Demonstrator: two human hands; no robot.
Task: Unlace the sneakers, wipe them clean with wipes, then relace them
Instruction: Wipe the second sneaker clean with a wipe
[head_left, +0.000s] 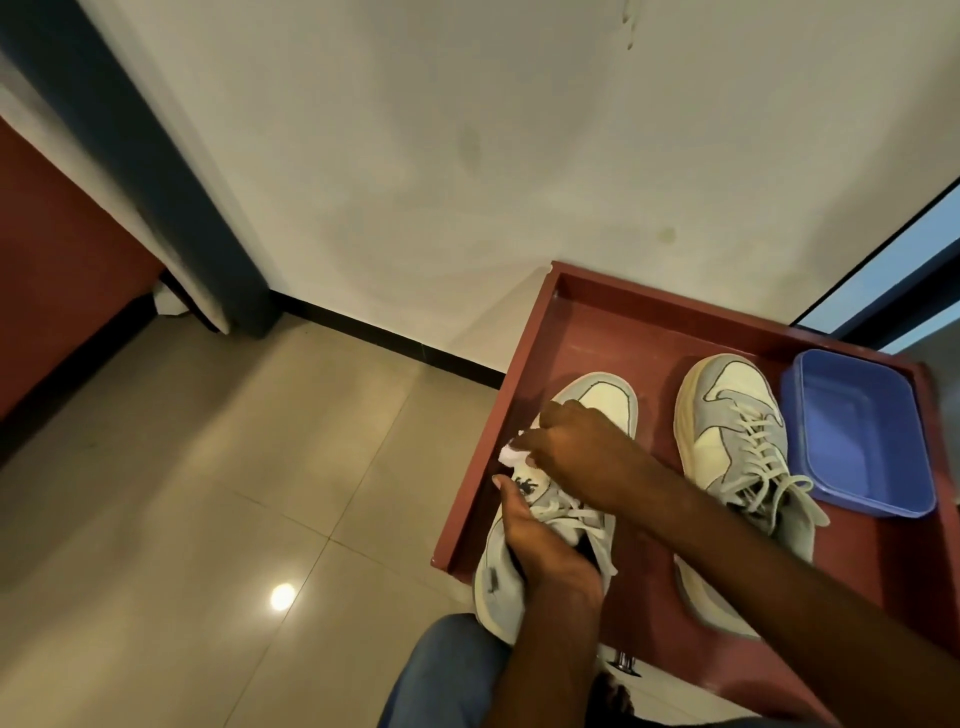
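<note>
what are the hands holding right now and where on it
Right hand pinches a crumpled white wipe against the left sneaker; left hand grips that sneaker at its collar.

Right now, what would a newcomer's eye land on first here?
The two hands at work: the right hand presses a white wipe on the near sneaker, and the left hand steadies it. Beside it on the red tray stand the laced second sneaker and a blue tub.
</note>
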